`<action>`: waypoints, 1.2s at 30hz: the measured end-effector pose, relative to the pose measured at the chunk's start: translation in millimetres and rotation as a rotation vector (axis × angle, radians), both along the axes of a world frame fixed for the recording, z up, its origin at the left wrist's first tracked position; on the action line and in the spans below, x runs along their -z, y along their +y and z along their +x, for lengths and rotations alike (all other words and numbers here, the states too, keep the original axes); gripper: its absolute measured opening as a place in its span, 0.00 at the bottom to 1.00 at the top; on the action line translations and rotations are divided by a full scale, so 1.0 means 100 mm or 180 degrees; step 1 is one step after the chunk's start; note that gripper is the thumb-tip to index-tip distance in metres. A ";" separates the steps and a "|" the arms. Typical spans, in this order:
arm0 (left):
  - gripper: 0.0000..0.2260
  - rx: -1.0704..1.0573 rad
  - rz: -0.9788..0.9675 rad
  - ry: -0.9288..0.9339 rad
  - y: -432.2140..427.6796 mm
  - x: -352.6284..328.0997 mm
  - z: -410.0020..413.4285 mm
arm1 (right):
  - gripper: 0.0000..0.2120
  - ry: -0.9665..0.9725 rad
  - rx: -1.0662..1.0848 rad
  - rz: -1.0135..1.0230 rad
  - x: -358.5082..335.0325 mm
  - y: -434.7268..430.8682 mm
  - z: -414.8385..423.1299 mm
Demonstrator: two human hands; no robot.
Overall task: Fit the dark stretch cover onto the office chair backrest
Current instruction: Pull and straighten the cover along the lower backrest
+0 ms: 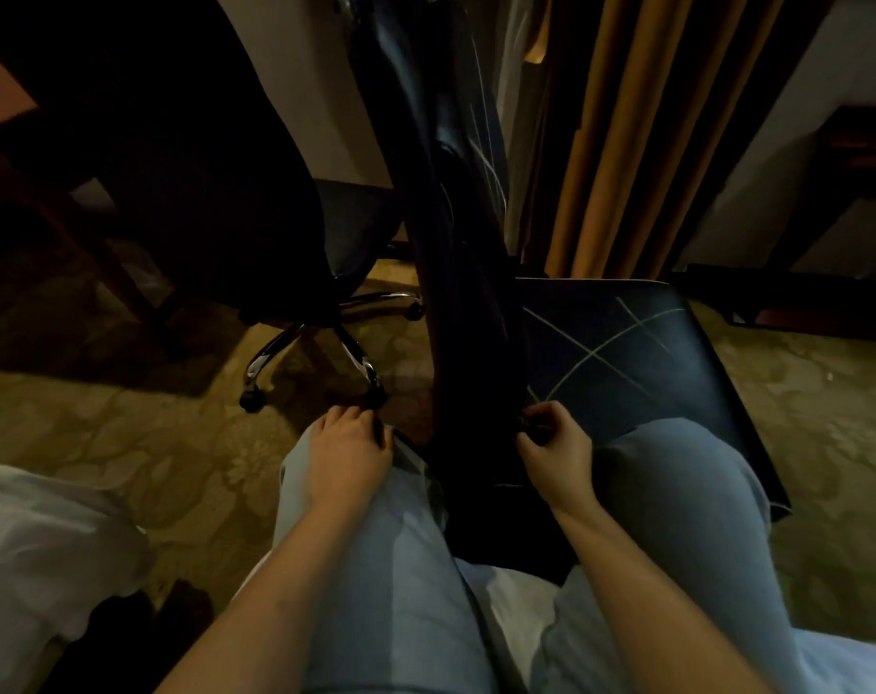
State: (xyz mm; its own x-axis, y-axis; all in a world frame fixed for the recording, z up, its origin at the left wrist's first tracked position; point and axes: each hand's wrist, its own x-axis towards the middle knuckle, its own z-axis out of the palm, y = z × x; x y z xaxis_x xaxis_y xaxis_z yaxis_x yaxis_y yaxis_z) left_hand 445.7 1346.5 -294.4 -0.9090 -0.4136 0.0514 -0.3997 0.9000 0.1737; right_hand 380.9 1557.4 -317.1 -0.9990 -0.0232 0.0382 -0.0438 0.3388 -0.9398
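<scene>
**Cover in hand, upper end out of view**

The dark stretch cover (pixel 456 293), marked with thin pale lines, hangs as a narrow upright band from the top edge of the view down to the gap between the person's knees. Its upper end is cut off, so what carries it there cannot be told.

The right hand (pixel 558 450) sits at the band's lower right edge, its fingers (pixel 538 418) curled in and pinching the fabric. The left hand (pixel 348 455) lies on the left knee of the light blue denim jeans (pixel 390 568), apart from the band. Its fingers are bent at the tips against something dark, and whether they hold anything cannot be told.

Just right of the cover, touching the right knee, lies a dark blue flat panel (pixel 621 363) crossed by pale lines; its near corner is hidden by the leg.

Left of the cover stands the black office chair (pixel 215 192) on a chrome star base (pixel 295 343) with castors. Its backrest is lost in shadow and its outline is hard to make out.

Tan pleated curtains (pixel 626 132) hang behind, a patterned olive carpet (pixel 125 443) covers the floor, and white bedding (pixel 40 543) shows at lower left.
</scene>
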 end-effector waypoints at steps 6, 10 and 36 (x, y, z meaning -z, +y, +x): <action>0.18 0.0030 0.0103 -0.0002 0.03 -0.06 0.04 | 0.13 0.0007 0.0094 -0.0100 0.01 -0.02 0.03; 0.18 0.0005 0.0079 -0.0057 0.03 -0.07 0.04 | 0.13 0.0514 0.0305 -0.0596 -0.13 0.02 0.07; 0.16 0.0123 0.0124 0.0103 -0.05 0.04 0.02 | 0.13 0.0584 0.0275 -0.0353 -0.12 -0.01 0.07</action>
